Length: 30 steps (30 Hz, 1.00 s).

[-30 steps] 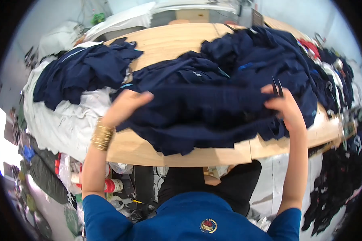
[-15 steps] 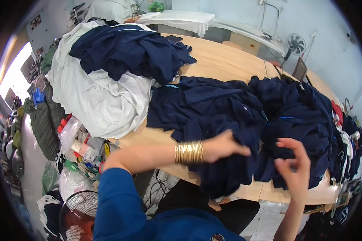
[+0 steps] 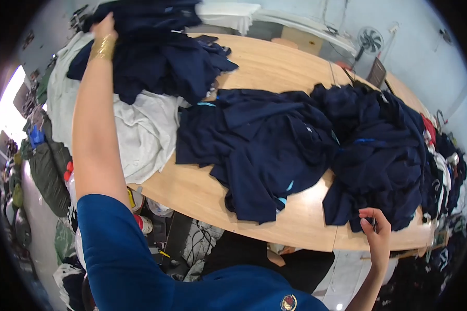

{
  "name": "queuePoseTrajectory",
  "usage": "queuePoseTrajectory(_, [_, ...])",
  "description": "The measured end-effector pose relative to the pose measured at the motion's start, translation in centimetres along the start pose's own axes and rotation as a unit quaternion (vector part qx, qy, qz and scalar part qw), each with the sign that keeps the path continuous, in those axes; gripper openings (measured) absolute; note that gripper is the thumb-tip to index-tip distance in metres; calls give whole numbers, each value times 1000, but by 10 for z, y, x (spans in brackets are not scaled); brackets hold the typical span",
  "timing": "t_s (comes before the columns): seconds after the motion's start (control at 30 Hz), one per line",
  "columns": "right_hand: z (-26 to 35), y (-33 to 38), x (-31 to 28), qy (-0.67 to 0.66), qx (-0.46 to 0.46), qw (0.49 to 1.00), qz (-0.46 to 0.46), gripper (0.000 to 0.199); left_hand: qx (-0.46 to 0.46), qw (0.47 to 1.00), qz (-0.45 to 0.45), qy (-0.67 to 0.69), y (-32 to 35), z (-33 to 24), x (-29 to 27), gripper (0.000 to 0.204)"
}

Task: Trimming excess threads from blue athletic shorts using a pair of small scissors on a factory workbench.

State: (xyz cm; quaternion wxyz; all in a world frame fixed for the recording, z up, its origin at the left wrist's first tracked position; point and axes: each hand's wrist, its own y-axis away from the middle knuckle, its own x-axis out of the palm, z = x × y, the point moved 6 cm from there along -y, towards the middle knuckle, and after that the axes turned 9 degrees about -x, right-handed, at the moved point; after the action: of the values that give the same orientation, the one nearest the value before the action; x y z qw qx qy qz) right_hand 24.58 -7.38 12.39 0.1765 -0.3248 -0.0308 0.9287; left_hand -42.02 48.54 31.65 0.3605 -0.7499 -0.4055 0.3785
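Our left hand (image 3: 105,27) is stretched far out with the arm nearly straight, gold bangles (image 3: 103,47) on the wrist. Its fingers are sunk into the dark navy cloth garment (image 3: 140,18) at the top of the far navy stack (image 3: 166,67), so we judge it is setting that piece there to keep sorted pieces apart from the rest; the fingers are hidden in the fabric, so we cannot tell how closed they are. Under that stack, below the fingers, lies a white cloth pile (image 3: 140,129). Our right hand (image 3: 374,230) is held low at the near edge of the pale wooden table (image 3: 275,67), fingers curled narrow, pinching a small thin object we cannot identify, touching the hem of the big heaped navy garment pile (image 3: 379,150). Between the hands lies a flattened navy shirt (image 3: 259,150).
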Motion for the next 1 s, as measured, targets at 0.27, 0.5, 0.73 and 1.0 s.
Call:
queuePoseTrajectory(0.27, [-27, 30, -13, 25, 116, 993, -22, 13, -132, 990, -47, 0, 238, -36, 29, 35])
queuePoseTrajectory(0.5, [-21, 20, 13, -8, 73, 997, 19, 13, 200, 756, 563, 268, 437, -309, 61, 30])
queuePoseTrajectory(0.73, [10, 16, 39, -6, 57, 997, 55, 12, 415, 731, 527, 120, 575, -407, 80, 49])
queuePoseTrajectory(1.0, [-89, 55, 53, -95, 165, 974, -121, 33, 28, 608, 610, 507, 497, -509, 25, 25])
